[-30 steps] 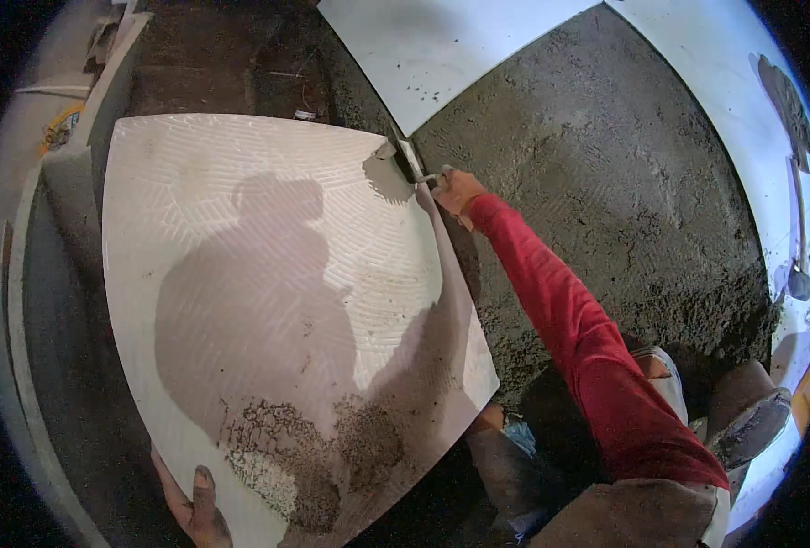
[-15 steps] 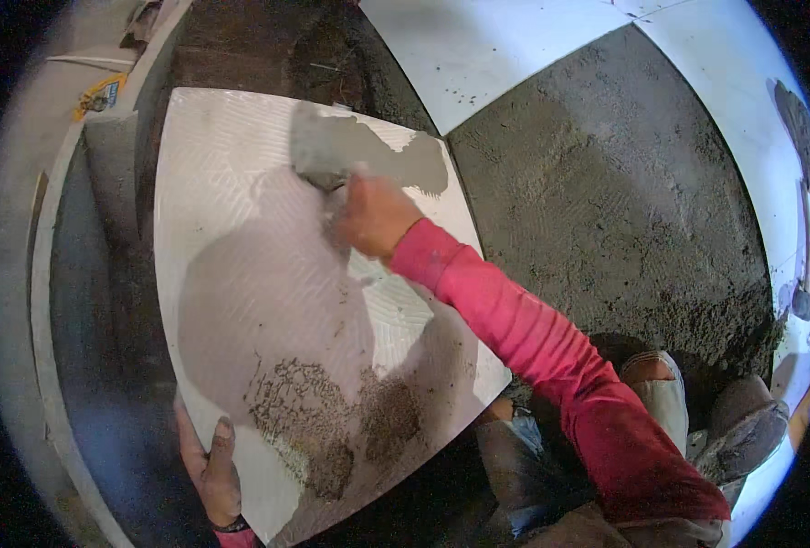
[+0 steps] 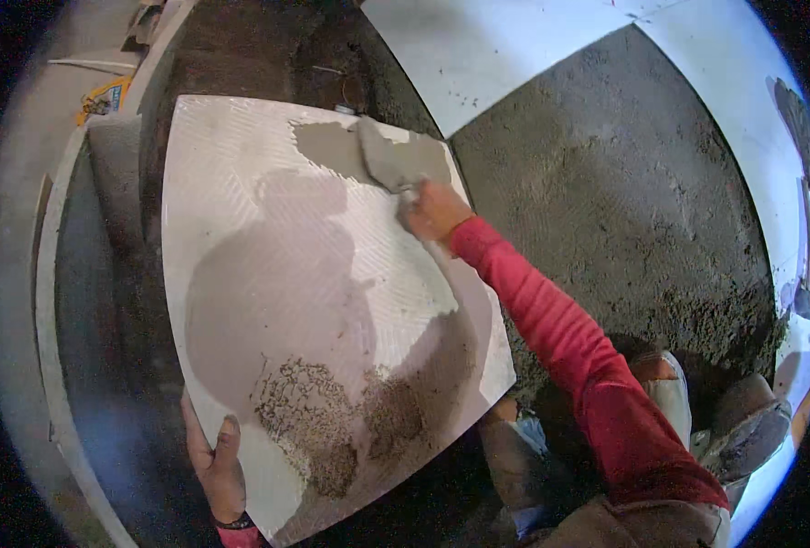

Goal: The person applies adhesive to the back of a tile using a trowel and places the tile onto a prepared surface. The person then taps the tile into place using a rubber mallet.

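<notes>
A large tile (image 3: 222, 228), pale with a ridged face and dark crumbs near the bottom, is tilted before me. My left hand (image 3: 215, 461) grips its lower left edge, thumb over the face. In my red-sleeved right hand (image 3: 437, 215) is a trowel (image 3: 382, 160), slightly blurred, its blade over the tile’s upper right part. Grey mortar (image 3: 323, 144) is smeared along that upper edge around the blade.
Textured wet cement (image 3: 606, 183) lies to the right, bordered by white tiles (image 3: 478, 46). A concrete ledge (image 3: 108, 155) runs along the left, with a yellow item (image 3: 104, 96) beyond. A tool (image 3: 793, 128) rests at far right; my bent legs (image 3: 661, 402) are below.
My right hand and trowel swept left across the tile, then back rightward. The mortar patch along the top edge has widened leftward. The tile appears shifted rightward in view, as do the surroundings.
</notes>
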`<state>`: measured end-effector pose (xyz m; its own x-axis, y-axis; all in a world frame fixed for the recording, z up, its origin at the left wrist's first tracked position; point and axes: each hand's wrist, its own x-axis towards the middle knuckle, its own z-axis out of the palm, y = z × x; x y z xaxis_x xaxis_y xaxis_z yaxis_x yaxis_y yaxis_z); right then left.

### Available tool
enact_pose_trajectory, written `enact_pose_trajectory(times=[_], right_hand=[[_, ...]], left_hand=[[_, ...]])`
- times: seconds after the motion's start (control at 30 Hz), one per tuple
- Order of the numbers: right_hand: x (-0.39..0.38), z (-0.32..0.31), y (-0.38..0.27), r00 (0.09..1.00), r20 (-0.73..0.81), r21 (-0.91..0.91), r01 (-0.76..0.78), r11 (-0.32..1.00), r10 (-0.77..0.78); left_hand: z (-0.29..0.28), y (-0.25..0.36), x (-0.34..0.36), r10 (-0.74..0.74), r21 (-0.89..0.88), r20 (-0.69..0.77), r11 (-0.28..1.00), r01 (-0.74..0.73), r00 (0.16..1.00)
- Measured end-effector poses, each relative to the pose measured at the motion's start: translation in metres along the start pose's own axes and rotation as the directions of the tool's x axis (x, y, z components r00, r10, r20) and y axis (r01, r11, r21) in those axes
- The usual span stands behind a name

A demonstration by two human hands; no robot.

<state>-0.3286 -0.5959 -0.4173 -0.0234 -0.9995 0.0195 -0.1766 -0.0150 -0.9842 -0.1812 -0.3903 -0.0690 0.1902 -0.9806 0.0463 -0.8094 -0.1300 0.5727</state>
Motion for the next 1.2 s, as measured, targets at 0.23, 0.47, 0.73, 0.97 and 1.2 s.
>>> enact_pose_trajectory(times=[0.23,0.47,0.73,0.97,1.2], right_hand=[[-0.033,-0.018,-0.012,0.977,0.034,-0.131,0.212,0.968,-0.210],[0.006,0.008,0.070,0.989,-0.091,-0.389,-0.145,0.910,0.119],[-0.026,0.002,0.071,0.831,0.239,-0.082,-0.498,0.863,0.502],[-0.015,-0.004,0.131,0.928,0.124,0.071,-0.361,0.930,0.351],[0.049,0.017,0.196,0.984,0.134,-0.039,-0.117,0.992,0.121]], left_hand=[[-0.013,-0.012,-0.004,-0.030,-0.006,-0.058,1.000,0.029,0.998],[-0.019,-0.008,-0.006,-0.049,-0.034,-0.076,0.998,0.047,0.996],[-0.023,-0.020,-0.006,-0.069,0.068,-0.147,0.995,0.079,0.987],[-0.019,-0.019,-0.002,-0.026,0.135,-0.141,0.990,0.045,0.990],[-0.020,-0.017,-0.001,-0.021,0.095,-0.114,0.995,0.032,0.993]])
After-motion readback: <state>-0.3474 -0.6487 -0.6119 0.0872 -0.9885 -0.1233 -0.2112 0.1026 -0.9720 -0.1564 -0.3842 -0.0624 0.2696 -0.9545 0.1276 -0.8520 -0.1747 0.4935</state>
